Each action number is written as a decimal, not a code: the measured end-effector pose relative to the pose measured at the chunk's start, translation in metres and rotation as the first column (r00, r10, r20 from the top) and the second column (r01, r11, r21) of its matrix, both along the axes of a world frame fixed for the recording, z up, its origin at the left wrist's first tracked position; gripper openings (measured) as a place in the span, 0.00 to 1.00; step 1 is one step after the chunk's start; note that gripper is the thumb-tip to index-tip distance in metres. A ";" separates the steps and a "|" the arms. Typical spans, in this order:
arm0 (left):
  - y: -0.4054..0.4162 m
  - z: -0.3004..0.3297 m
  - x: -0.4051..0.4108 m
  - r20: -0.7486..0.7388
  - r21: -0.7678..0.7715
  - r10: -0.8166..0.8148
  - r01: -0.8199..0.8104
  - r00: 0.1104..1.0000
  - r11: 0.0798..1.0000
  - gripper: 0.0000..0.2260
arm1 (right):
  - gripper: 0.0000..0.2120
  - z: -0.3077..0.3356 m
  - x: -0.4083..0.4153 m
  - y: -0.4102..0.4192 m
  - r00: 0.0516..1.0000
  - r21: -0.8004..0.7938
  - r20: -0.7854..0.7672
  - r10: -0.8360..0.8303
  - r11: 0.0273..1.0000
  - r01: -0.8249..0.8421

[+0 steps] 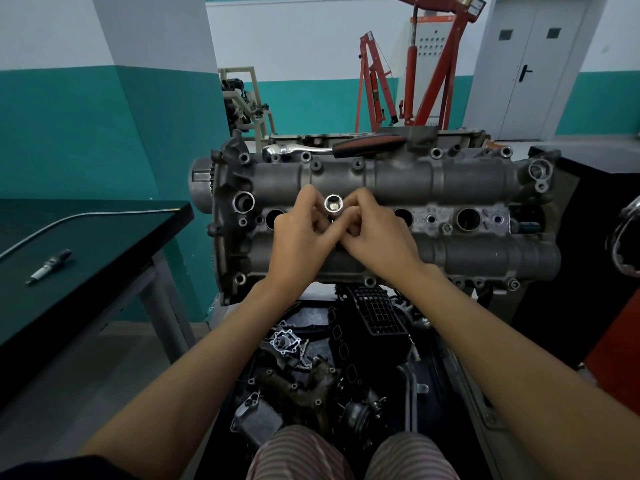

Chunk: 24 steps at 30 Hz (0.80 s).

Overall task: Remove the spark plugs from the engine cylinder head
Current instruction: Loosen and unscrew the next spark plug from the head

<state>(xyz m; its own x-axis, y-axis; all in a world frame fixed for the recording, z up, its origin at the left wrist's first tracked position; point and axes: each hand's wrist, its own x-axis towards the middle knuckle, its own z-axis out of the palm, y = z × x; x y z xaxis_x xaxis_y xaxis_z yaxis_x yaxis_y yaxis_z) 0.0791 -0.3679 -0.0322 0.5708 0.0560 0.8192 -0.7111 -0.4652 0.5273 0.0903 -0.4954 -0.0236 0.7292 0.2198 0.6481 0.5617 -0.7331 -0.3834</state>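
Both hands, the left hand (300,226) and right hand (374,230), are pinching the smooth, rigid steel socket (334,203) standing in a plug well of the heavy cylinder head (467,183), probably gripping best around its rim for twisting.

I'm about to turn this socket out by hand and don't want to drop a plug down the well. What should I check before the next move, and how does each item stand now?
1. Both hands on the socket: ok. The left hand and right hand pinch it from either side.
2. Socket upright in its well on the cylinder head: ok, its open end faces up.
3. Socket seated on a plug: cannot tell, the well is hidden.
4. Ratchet within reach: ok, it lies on the far edge of the head.
5. Place for removed plugs: ok, one spark plug already lies on the dark table at left.
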 end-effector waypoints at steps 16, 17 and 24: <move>0.005 -0.001 -0.002 0.010 0.018 -0.049 0.049 0.999 0.999 0.11 | 0.08 -0.001 0.001 -0.002 1.000 0.045 0.007 0.015 0.999 -0.015; 0.006 -0.001 -0.003 0.021 0.069 -0.071 0.070 0.997 0.995 0.10 | 0.06 -0.002 0.001 -0.003 1.000 0.045 0.013 0.016 0.999 -0.016; 0.004 0.000 -0.001 0.032 0.053 0.004 -0.006 0.999 0.999 0.08 | 0.11 -0.004 -0.003 -0.001 0.982 -0.112 0.182 0.047 0.993 -0.026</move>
